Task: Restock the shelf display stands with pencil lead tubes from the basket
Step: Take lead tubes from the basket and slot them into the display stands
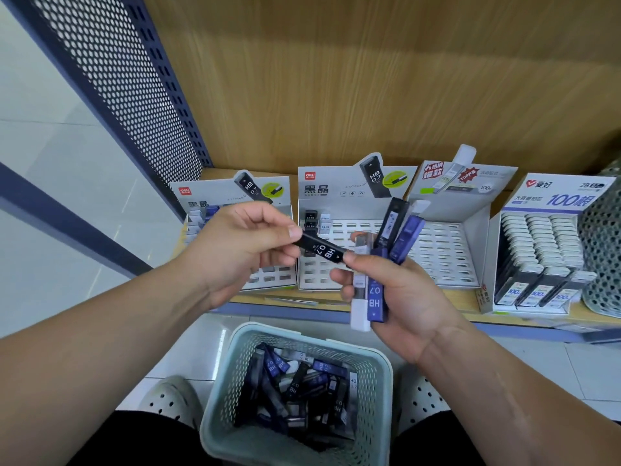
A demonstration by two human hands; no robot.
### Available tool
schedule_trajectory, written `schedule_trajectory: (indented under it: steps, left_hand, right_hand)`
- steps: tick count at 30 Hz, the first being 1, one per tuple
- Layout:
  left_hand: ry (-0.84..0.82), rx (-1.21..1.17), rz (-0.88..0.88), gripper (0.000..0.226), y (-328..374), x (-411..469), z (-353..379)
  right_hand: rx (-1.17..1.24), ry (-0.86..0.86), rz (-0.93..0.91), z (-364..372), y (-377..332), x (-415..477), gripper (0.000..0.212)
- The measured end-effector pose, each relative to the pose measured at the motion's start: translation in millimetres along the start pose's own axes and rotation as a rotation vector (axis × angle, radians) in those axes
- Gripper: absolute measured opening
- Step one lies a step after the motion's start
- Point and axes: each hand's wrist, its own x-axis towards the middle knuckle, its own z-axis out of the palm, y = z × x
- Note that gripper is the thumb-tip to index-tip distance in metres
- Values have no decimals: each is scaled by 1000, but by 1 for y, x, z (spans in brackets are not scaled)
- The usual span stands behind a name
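Black tube (pixel 323 252), white "HB 0.7" lettering

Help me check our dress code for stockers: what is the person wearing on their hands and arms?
Nothing is worn on either. The left hand and right hand are bare, with no gloves, rings, watch or bands showing. No sleeve comes into view anywhere up either arm, as far as the frame reaches.

Black HB 0.7 lead tube (pixel 321 252) tilts above the tube-filled pale-green basket (pixel 218 391).
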Motion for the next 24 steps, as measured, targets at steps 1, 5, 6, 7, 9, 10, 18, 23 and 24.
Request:
schedule_trajectory:
  steps: [1, 5, 6, 7, 9, 10, 18, 23, 24]
  left_hand:
    - [-15, 9, -5, 14, -1, -1, 0]
    - [-110, 62, -68, 27, -6, -6, 4]
    - [-157, 93, -97, 35, -6, -6, 4]
    - [-210, 138, -124, 46, -7, -7, 5]
    - [-306, 259, -144, 67, -8, -9, 7]
    - [-344, 318, -133, 73, -9, -10, 8]
    - [-234, 482, -24, 32, -15, 4, 7]
    - [68, 798, 220, 21, -31, 32, -7]
    - [111, 849, 271, 20, -34, 37, -8]
  right_hand:
    - [-3, 21, -17, -1, 0, 1, 25]
    - [-29, 76, -84, 0, 1, 2, 32]
    - [-33, 78, -105, 0, 2, 2, 33]
    - [-39, 71, -127, -1, 2, 2, 30]
    - [-54, 46, -159, -1, 3, 2, 23]
    - [-70, 32, -165, -1, 3, 2, 22]
    - [-89, 163, -100, -12, 0, 4, 27]
    - [-71, 192, -104, -24, -5, 3, 30]
    - [-70, 193, -104, -26, -6, 2, 30]
